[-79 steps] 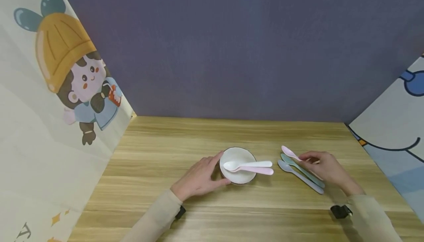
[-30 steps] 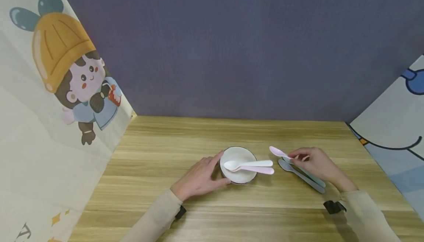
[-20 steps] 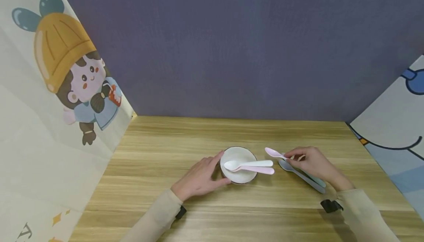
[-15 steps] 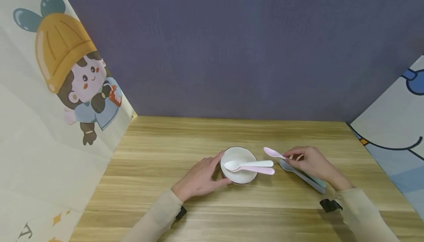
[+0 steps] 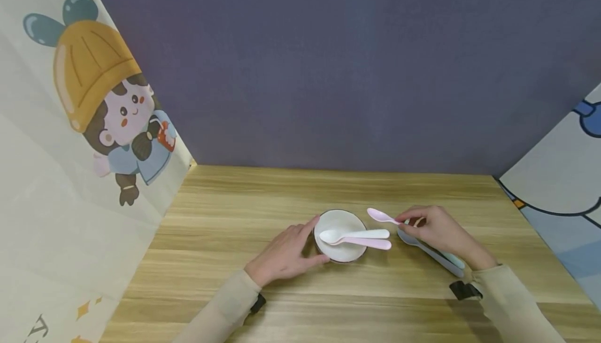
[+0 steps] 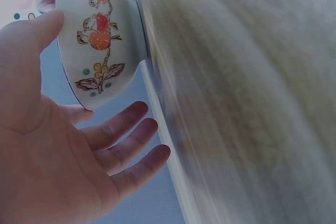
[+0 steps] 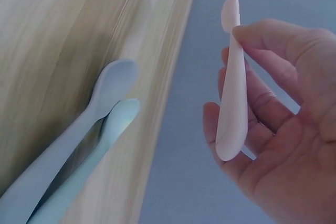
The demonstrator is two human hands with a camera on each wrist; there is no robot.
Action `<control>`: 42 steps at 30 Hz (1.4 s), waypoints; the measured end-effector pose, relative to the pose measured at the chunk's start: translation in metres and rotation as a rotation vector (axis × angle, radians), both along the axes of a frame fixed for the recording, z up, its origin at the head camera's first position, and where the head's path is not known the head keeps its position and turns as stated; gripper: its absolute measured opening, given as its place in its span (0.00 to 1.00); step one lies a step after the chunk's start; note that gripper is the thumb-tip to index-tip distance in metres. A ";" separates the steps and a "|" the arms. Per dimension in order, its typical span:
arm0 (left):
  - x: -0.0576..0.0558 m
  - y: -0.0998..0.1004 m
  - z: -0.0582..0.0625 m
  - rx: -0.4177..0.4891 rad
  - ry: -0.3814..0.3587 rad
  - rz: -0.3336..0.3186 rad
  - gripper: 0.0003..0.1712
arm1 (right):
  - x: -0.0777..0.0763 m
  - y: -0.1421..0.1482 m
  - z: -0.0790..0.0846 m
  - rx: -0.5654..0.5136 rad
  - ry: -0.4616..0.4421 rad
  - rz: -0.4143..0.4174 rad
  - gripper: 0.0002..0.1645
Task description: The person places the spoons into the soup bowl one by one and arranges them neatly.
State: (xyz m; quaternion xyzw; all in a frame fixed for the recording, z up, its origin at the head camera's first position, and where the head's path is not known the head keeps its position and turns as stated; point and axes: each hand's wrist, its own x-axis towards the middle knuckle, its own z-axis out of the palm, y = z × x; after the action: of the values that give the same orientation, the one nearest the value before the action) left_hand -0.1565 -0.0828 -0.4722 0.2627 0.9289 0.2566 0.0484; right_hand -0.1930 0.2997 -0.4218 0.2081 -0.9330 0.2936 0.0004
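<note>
A white bowl (image 5: pixel 345 251) with a dark rim stands on the wooden table, fruit painted on its outside (image 6: pixel 100 40). My left hand (image 5: pixel 288 254) holds its left side between thumb and forefinger; the other fingers (image 6: pixel 128 153) stretch out free of it. Inside lie the heads of a white spoon (image 5: pixel 366 234) and a pink spoon (image 5: pixel 375 244), their handles jutting right over the rim. My right hand (image 5: pixel 436 231) pinches another pink spoon (image 7: pixel 232 103) near its neck, raised above the table, its head pointing left. Below that hand lie a grey spoon (image 7: pixel 73 135) and a mint-green spoon (image 7: pixel 100 156).
The wooden table (image 5: pixel 244 191) meets a dark grey-blue wall (image 5: pixel 300 71) at the back. Printed panels stand at both sides, the left one bearing a cartoon child (image 5: pixel 124 108). The grey and green spoons lie side by side, right of the bowl.
My right hand has lifted the pink spoon from beside the grey and green ones and carried it left towards the bowl. My left hand and the bowl stay in place.
</note>
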 end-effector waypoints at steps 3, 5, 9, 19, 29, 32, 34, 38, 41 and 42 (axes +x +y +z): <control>0.000 0.000 0.000 0.009 0.006 -0.005 0.58 | -0.001 -0.002 0.001 0.009 0.005 0.011 0.09; 0.000 0.000 0.000 0.011 0.006 -0.005 0.58 | -0.002 -0.003 0.003 0.011 0.006 0.018 0.08; 0.000 0.000 0.000 0.013 0.004 -0.003 0.58 | -0.001 -0.009 0.008 0.017 0.014 0.033 0.08; 0.000 0.000 0.000 0.008 -0.012 0.008 0.58 | 0.000 -0.019 0.015 0.003 0.059 0.088 0.07; 0.000 0.000 0.000 0.010 -0.005 0.007 0.58 | -0.001 -0.025 0.017 0.011 0.044 0.119 0.09; 0.000 -0.001 0.001 0.016 -0.012 0.008 0.58 | -0.002 -0.028 0.017 0.008 0.027 0.120 0.08; 0.000 -0.001 0.001 0.014 -0.011 0.005 0.58 | -0.002 -0.029 0.017 0.003 0.016 0.115 0.07; 0.000 0.000 0.000 0.009 -0.004 -0.002 0.58 | -0.002 -0.032 0.017 -0.005 0.004 0.113 0.05; 0.000 0.000 -0.001 0.012 0.001 -0.006 0.58 | -0.002 -0.035 0.018 0.001 -0.010 0.111 0.05; 0.000 0.000 -0.001 0.015 0.003 -0.007 0.58 | -0.002 -0.035 0.018 0.004 -0.018 0.109 0.05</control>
State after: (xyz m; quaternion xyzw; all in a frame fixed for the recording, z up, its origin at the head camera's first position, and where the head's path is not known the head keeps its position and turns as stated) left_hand -0.1561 -0.0828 -0.4728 0.2664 0.9261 0.2631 0.0459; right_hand -0.1955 0.2642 -0.4040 0.2558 -0.9209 0.2932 -0.0244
